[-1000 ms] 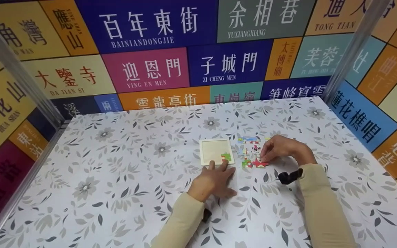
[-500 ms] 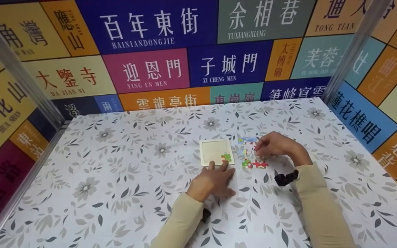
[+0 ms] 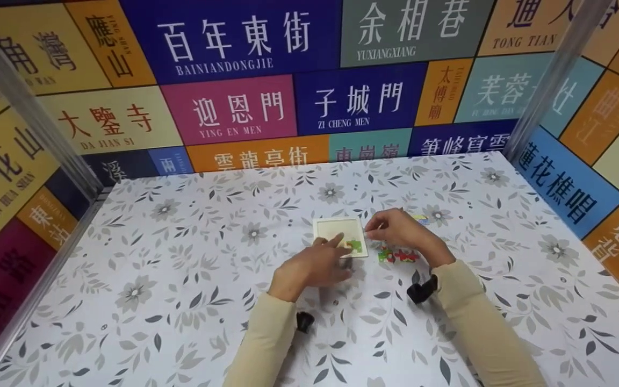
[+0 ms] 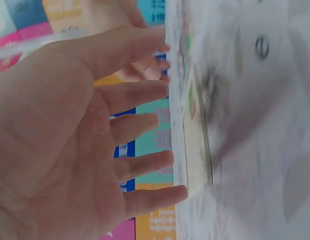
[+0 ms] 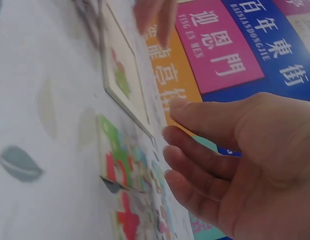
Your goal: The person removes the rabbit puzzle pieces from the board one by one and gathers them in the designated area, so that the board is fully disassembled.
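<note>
A shallow square puzzle tray [image 3: 336, 223] lies on the table, one green and red jigsaw piece [image 3: 357, 246] in its near right corner. My left hand [image 3: 309, 269] reaches over the tray's near side with spread, fairly straight fingers; whether they touch it I cannot tell. Just right of the tray is my right hand [image 3: 403, 231], its thumb and fingers loosely bent. In the right wrist view no piece shows between thumb [image 5: 210, 117] and fingers. Below that hand lie more jigsaw pieces [image 5: 117, 150], green, red and white; in the head view it hides part of them.
A blue and yellow piece [image 3: 420, 219] shows beyond the right hand. White cloth with grey leaves and flowers covers the table [image 3: 191, 301]. Panels with large lettering [image 3: 223, 107] stand along the back and both sides, with metal posts [image 3: 551, 75] at the corners.
My right hand has moved left from the loose pieces to the tray's right edge. My left hand has shifted slightly left and farther over the tray.
</note>
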Available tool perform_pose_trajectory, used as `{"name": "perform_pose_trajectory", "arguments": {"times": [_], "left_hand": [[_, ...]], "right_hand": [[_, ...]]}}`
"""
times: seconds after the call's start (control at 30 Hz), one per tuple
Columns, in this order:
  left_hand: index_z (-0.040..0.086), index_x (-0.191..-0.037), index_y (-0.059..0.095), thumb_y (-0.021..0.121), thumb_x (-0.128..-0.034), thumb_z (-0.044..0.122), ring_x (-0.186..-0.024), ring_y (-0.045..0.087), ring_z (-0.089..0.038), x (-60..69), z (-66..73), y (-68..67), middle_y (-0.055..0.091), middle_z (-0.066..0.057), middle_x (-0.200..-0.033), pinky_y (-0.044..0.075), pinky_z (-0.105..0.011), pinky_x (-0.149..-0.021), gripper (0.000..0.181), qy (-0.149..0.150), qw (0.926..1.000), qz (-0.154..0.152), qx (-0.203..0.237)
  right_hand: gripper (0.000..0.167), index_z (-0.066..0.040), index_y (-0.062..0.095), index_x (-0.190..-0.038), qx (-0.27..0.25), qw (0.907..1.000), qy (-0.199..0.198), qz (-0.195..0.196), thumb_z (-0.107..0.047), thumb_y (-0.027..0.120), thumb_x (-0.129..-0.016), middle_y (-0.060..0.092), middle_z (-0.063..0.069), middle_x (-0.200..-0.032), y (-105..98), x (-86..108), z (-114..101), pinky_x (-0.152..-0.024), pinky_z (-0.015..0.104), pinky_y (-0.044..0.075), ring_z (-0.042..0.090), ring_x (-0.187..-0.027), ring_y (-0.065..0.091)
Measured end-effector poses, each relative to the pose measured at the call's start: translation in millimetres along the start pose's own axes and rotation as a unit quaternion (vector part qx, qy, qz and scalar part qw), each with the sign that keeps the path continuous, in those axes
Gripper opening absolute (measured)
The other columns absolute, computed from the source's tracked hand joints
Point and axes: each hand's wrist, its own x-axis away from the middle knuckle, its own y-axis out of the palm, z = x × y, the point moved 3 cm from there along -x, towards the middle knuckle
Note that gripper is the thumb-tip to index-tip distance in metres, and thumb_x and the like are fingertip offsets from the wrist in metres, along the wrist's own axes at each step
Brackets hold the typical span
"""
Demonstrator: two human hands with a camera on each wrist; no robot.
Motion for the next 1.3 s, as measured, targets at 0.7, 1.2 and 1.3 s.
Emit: {"name": "perform_pose_trajectory", "arguments": {"times": [0.7,1.2,1.3], "left_hand": [[0.017,-0.134,0.065,0.061,-0.0991,0.029,-0.145,0.043,-0.028,2.6,-59.7,-7.6,0.045,-0.007,-0.157,0.033,-0.045,-0.121,0.037,-0.033,0.9952,0.002,0.093],[0.022,-0.141,0.058,0.063,-0.097,0.033,-0.15,0.035,-0.026,5.6,-54.3,-5.7,0.027,0.002,-0.167,0.03,-0.043,-0.123,0.046,-0.06,0.9938,-0.041,0.085],[0.021,-0.141,0.058,0.064,-0.0968,0.032,-0.147,0.039,-0.025,5.9,-53.7,-4.5,0.025,0.002,-0.167,0.031,-0.042,-0.122,0.046,-0.066,0.993,-0.047,0.086]], "right_hand": [[0.025,-0.004,0.07,-0.114,-0.002,0.9998,0.015,0.012,-0.018,0.072,-0.093,0.068,0.015,-0.111,28.4,-5.9,-13.2,-0.084,0.041,0.052,0.026,-0.099,0.064],[0.035,-0.006,0.071,-0.112,0.026,0.9993,0.026,-0.003,-0.022,0.084,-0.082,0.069,0.011,-0.108,33.0,-9.5,-15.5,-0.085,0.039,0.051,0.023,-0.096,0.061],[0.035,-0.006,0.072,-0.112,0.026,0.9993,0.026,-0.011,-0.02,0.084,-0.082,0.069,0.012,-0.107,33.6,-10.4,-16.6,-0.082,0.035,0.05,0.021,-0.094,0.06]]}}
